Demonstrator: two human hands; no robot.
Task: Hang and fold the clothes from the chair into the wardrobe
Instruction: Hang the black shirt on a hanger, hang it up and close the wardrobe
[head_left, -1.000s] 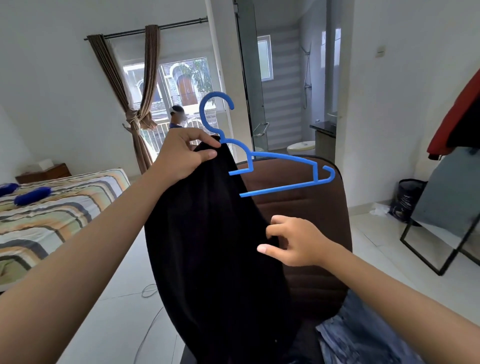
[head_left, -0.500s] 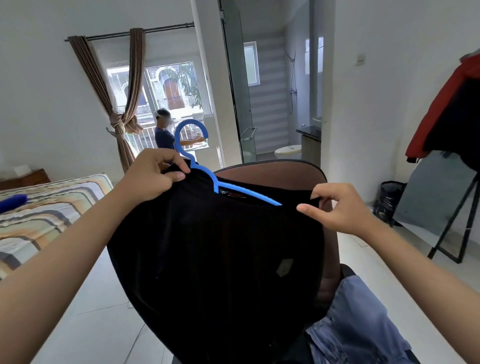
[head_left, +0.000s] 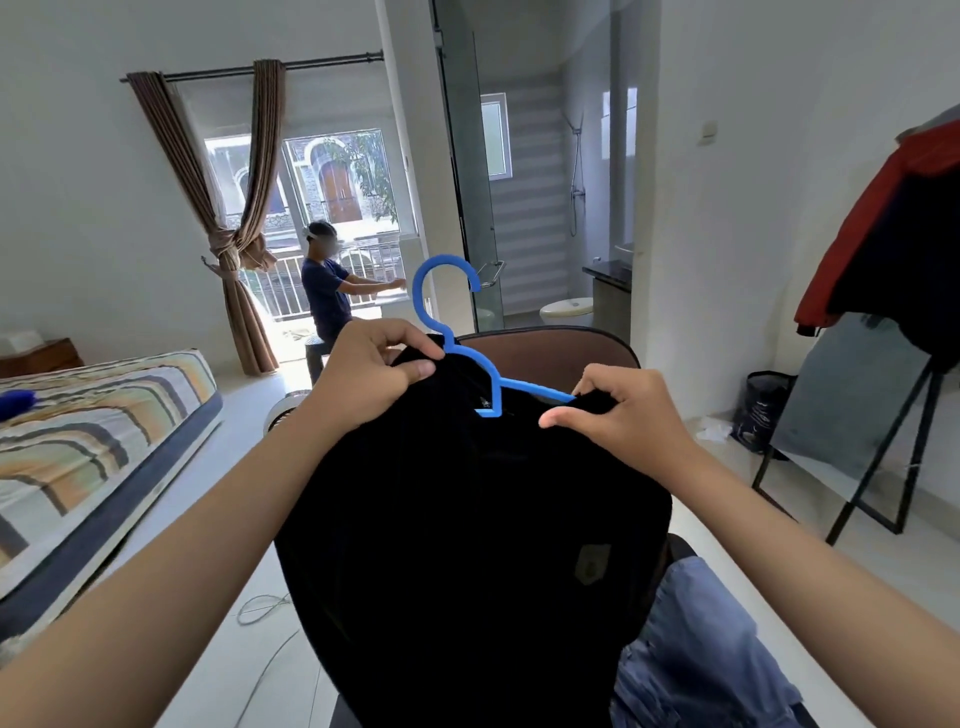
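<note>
Black garment (head_left: 467, 545), blue hanger (head_left: 445, 332), brown chair (head_left: 550, 348) — bed (head_left: 93, 415) striped in orange, grey, white.

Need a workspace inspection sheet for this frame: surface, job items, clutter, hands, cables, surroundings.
Surface: brown chair behind the garment; pale tiled floor.
Job's things: black garment partly on the blue hanger; blue denim clothing on the chair.
Clutter: black bag by the wall.
Hands: left hand pinches the garment at the hanger neck; right hand pinches the other shoulder.
Cables: white cable on the floor.
Surroundings: striped bed, another person at the window.
</note>
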